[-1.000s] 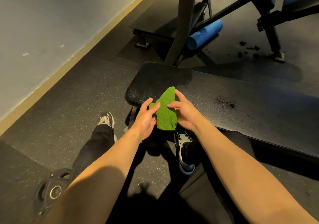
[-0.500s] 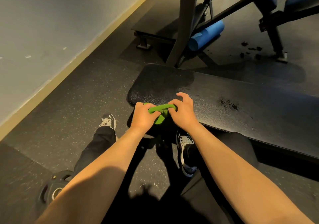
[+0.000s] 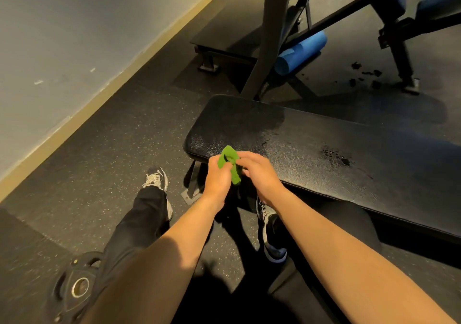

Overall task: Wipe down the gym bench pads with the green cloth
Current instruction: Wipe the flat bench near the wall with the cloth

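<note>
both hands meet at the near edge of the black bench pad (image 3: 324, 154), close to its end at nine o'clock. the left hand (image 3: 218, 174) grasps the bunched green cloth (image 3: 230, 162), fingers curled round it, and the right hand (image 3: 259, 172) pinches the same cloth from three o'clock. the cloth sits between them, just over the pad's edge. a scuffed patch (image 3: 335, 156) marks the pad toward three o'clock. a blue foam roller (image 3: 300, 53) lies on the floor at twelve o'clock, a weight plate (image 3: 74, 286) at seven o'clock.
</note>
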`<state>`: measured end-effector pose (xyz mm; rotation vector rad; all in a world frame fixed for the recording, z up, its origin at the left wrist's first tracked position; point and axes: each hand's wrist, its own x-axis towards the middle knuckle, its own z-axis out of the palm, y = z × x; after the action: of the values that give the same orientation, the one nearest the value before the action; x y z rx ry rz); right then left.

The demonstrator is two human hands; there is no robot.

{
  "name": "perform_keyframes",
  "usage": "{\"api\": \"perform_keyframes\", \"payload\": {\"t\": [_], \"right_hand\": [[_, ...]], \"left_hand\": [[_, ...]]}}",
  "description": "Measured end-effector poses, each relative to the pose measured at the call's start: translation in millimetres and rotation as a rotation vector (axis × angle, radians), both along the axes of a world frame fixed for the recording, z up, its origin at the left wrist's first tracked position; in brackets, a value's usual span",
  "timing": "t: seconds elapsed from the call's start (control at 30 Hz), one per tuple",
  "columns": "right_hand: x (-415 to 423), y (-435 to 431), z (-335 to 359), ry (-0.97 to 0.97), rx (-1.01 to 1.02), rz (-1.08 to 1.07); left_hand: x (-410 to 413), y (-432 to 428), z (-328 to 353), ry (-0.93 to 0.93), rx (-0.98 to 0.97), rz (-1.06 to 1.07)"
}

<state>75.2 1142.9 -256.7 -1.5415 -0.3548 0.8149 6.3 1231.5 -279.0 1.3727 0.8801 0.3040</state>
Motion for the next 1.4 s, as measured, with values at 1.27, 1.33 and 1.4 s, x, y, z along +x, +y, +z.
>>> {"api": "perform_keyframes", "payload": {"t": [1.27, 1.33, 1.4], "right_hand": [[36.5, 191.6, -96.7, -1.086, -0.291, 0.426], [38.1, 172.1, -94.3, -1.116, -0.344, 0.427], [35.0, 148.5, -89.5, -1.155, -0.444, 0.404]], "left_hand": [[-6.0, 141.9, -82.0, 0.147, 0.469, 0.045], [-5.6, 133.4, -80.2, 0.225, 0.443, 0.031], [-5.1, 119.6, -75.5, 0.285, 0.405, -0.005]]}}
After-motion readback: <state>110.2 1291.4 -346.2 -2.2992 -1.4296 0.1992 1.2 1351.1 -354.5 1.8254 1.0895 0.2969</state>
